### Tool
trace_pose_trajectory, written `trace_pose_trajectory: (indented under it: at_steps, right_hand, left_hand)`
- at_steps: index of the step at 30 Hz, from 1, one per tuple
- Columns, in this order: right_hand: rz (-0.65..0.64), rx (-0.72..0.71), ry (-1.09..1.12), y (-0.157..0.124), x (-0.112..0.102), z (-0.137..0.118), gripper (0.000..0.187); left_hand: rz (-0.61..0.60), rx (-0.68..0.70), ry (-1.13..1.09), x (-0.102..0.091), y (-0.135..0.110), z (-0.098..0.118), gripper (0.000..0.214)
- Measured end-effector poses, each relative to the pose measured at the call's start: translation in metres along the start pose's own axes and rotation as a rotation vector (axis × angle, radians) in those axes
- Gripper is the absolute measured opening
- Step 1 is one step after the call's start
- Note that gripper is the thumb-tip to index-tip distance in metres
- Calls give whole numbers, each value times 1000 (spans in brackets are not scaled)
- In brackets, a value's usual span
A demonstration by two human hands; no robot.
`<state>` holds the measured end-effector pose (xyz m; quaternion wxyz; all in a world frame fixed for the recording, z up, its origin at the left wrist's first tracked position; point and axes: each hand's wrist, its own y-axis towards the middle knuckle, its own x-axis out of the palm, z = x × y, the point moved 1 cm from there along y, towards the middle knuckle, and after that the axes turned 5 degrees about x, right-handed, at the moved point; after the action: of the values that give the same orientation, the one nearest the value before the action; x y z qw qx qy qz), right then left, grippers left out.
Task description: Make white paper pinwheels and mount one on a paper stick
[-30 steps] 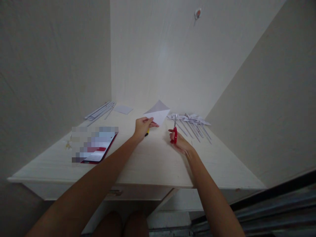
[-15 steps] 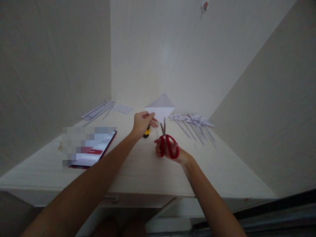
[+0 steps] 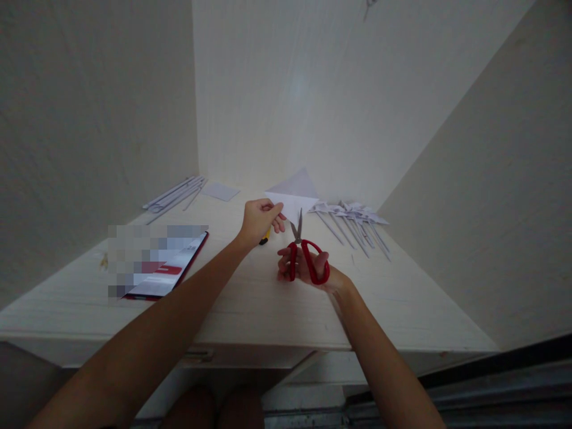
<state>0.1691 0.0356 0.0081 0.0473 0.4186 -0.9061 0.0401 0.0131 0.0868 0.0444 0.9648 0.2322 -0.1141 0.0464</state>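
A white sheet of paper, creased across its middle, is pinched at its left side by my left hand. My right hand has its fingers in the red handles of a pair of scissors. The blades point away from me and stand apart at the paper's near corner. Whether they touch the paper I cannot tell. Under my left hand a yellow and black tool lies on the table, mostly hidden.
Several paper pinwheels on sticks lie at the right. Rolled paper sticks and a flat paper piece are at the back left. A tablet, partly blurred out, lies left of my left forearm on the white table. Walls enclose three sides.
The scissors' handles have spread wider, and the blades stand further apart. The paper has turned and shifted slightly right with my left hand. The view has tilted down a little.
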Motion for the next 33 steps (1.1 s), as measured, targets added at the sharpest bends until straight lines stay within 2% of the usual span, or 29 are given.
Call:
trace_pose_trajectory:
  at_steps: [13, 24, 33]
  right_hand:
    - [-37, -17, 92, 4, -4, 2, 91]
    - [-67, -43, 108, 2, -4, 0, 82]
    - [-87, -38, 109, 2, -3, -1, 83]
  left_hand:
    - [-61, 2, 5, 8, -9, 7, 29]
    - [-53, 14, -2, 7, -9, 3, 28]
    - [-50, 22, -5, 7, -9, 2, 27]
